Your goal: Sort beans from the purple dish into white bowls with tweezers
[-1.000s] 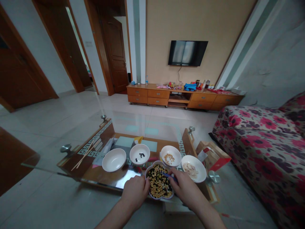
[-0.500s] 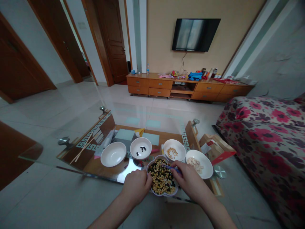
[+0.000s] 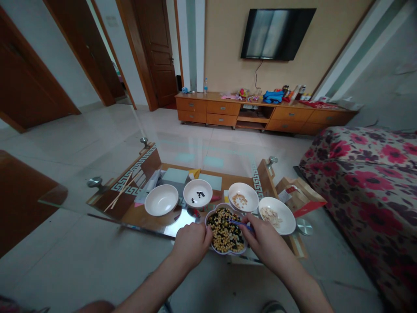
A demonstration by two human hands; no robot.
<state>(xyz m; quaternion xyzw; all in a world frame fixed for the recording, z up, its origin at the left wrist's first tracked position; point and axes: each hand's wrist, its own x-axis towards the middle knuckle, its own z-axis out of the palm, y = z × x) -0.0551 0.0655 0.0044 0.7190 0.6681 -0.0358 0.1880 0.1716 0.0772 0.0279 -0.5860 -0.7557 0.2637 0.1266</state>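
Observation:
My left hand (image 3: 192, 243) is closed on the left rim of a flower-shaped bowl (image 3: 228, 253) filled with mixed yellow and black beans and some pale pieces. In my right hand (image 3: 262, 234) is a pair of blue tweezers (image 3: 241, 224), its tips down among the beans. Behind that bowl stand a white bowl (image 3: 186, 198) with several black beans and another white bowl (image 3: 252, 195) with yellow beans. To the right, a third white bowl (image 3: 288, 219) holds pale flat seeds. A white bowl (image 3: 161, 201) at the left has nothing visible inside.
Everything stands on a glass-topped coffee table (image 3: 130, 224) with a wooden shelf below. Chopsticks (image 3: 121, 191) lie at the left. A paper bag (image 3: 301, 195) is by the right end, near a flowered sofa (image 3: 358, 174). A cabinet (image 3: 224, 108) stands at the far wall.
The view has tilted down slightly, so the table and bowls sit a little higher and further right. The tweezers' tips have shifted slightly within the bean bowl; both hands keep their hold.

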